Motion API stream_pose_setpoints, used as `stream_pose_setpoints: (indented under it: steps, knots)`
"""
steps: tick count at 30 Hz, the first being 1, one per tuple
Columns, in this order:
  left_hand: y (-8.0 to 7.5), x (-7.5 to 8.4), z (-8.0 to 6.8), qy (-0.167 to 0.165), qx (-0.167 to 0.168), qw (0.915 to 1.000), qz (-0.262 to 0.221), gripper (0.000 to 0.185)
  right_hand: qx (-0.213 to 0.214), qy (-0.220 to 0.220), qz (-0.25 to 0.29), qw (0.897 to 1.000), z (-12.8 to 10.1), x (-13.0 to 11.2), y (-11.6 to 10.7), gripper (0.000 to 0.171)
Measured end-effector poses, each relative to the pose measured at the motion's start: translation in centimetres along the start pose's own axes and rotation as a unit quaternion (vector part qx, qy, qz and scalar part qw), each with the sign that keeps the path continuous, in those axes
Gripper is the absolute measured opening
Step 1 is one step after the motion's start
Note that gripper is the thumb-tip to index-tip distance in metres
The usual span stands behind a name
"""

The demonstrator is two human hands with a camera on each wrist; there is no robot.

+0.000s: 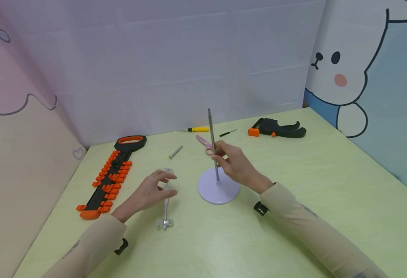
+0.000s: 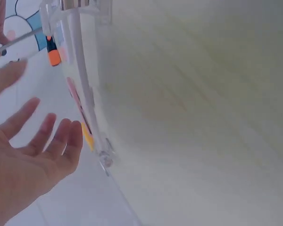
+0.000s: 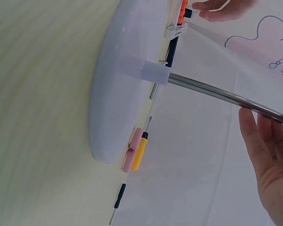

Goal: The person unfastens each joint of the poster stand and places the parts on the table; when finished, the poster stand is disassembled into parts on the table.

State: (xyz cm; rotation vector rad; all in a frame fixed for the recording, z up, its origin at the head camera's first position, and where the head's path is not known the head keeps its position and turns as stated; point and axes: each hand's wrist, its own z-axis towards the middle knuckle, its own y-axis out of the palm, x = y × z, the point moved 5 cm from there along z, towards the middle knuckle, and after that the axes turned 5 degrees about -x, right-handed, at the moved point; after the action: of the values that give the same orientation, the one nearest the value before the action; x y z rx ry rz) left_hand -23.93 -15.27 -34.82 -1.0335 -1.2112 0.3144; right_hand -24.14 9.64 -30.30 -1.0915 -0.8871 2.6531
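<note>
- Centrally, one metal rod (image 1: 212,144) stands upright in one round white base (image 1: 218,190) on the green table (image 1: 328,200); its long axis is vertical, and it is taken as the landmark below.
- Right hand (image 1: 234,162): fingers curled round the rod at mid-height, reaching in from the rod's right; this hand is the nearer of the two to the rod.
- Left hand (image 1: 152,190): left of the base, fingers relaxed and spread, hovering over one clear plastic bar (image 1: 166,200); whether they touch it cannot be told.
- Clear bar: long axis runs toward and away from the person, roughly level with the base, with a clip at each end.
- One bolt (image 1: 176,152) lies behind and left of the rod.
- One pair of pink scissors (image 1: 204,143) lies just behind the rod.
- Two screwdrivers lie behind: one yellow (image 1: 197,129), one small black (image 1: 227,133).
- One black-and-orange clamp (image 1: 278,129) lies far right of the rod, at the back.
- One orange-and-black toothed tool (image 1: 111,175) lies far left.
</note>
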Motion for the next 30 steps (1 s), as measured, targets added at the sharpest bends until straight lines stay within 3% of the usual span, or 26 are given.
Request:
stream_pose_setpoints:
  steps: [4,13,22,30]
  knots:
    - [0.7,2.0,0.4,0.044,-0.033,0.9979,0.033,0.050,0.000,0.002,-0.005,1.000,-0.1,0.1,0.0,0.019]
    - [2.7,4.5,3.1,0.040,-0.081,0.9830,0.159,0.056,0.002,0.000,-0.006,1.000,-0.1,0.3,0.0,0.021]
    - [5.1,5.7,5.6,0.031,-0.143,0.9705,0.192,0.061,-0.001,0.001,-0.002,1.000,-0.1,0.5,0.0,0.020]
    - [6.5,5.9,6.5,0.022,-0.171,0.9679,0.183,0.063,0.001,-0.002,-0.011,1.000,0.0,0.3,0.0,0.023]
